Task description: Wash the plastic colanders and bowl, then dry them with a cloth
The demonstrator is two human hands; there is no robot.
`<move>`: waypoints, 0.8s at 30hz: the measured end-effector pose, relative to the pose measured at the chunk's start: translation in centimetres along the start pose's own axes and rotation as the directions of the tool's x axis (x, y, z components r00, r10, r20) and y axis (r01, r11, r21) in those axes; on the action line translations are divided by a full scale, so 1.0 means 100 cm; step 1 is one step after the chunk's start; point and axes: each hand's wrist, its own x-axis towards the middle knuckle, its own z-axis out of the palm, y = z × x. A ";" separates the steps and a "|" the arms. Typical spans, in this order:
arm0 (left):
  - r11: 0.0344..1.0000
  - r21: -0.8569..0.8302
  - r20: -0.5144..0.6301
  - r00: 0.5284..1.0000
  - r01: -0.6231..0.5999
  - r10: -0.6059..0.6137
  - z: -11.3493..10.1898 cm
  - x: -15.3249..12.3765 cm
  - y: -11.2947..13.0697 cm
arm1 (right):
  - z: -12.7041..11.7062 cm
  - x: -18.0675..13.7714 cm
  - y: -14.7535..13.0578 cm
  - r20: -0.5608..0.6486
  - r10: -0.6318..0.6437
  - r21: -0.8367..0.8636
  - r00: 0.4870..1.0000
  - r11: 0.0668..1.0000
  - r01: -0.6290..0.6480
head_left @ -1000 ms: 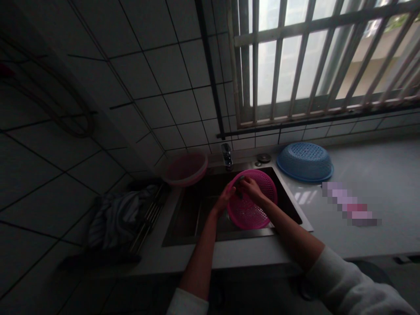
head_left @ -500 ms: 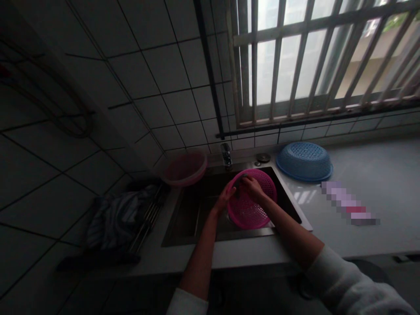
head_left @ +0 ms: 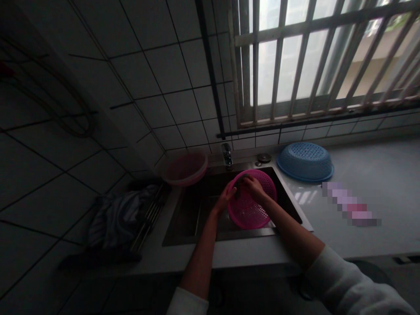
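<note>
In the head view, we see the pink colander (head_left: 252, 214) in the right part of the sink (head_left: 236, 235), with its inner side turned toward us. Whether it rests on the sink bottom, we cannot tell. The left hand (head_left: 225, 197) grips the colander at its left rim, and the thumb lies over the edge. The right hand (head_left: 254, 188) is inside the colander, its fingers closed on a small dark pad (head_left: 241, 181); the room is dim, so we cannot say exactly what this pad is. Behind the sink stands the faucet (head_left: 226, 155), and at its left we find a pale pink basin (head_left: 185, 169). On the counter (head_left: 370, 162), to the right of the sink, a blue basket (head_left: 305, 162) lies upside down. Near it is a blurred pinkish thing (head_left: 349, 204), which we cannot identify.
</note>
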 end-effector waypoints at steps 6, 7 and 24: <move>0.996 -0.018 -0.045 0.995 0.083 -0.084 -0.007 -0.002 -0.002 | 0.017 -0.021 0.022 0.531 0.226 -0.245 0.817 0.964 -0.107; 0.996 -0.009 -0.043 0.995 0.085 -0.085 -0.007 -0.002 -0.001 | 0.016 -0.020 0.023 0.522 0.206 -0.248 0.828 0.965 -0.084; 0.982 -0.053 -0.230 0.955 0.180 -0.187 0.003 -0.013 0.021 | 0.014 -0.019 0.019 0.546 0.182 -0.288 0.818 0.957 -0.020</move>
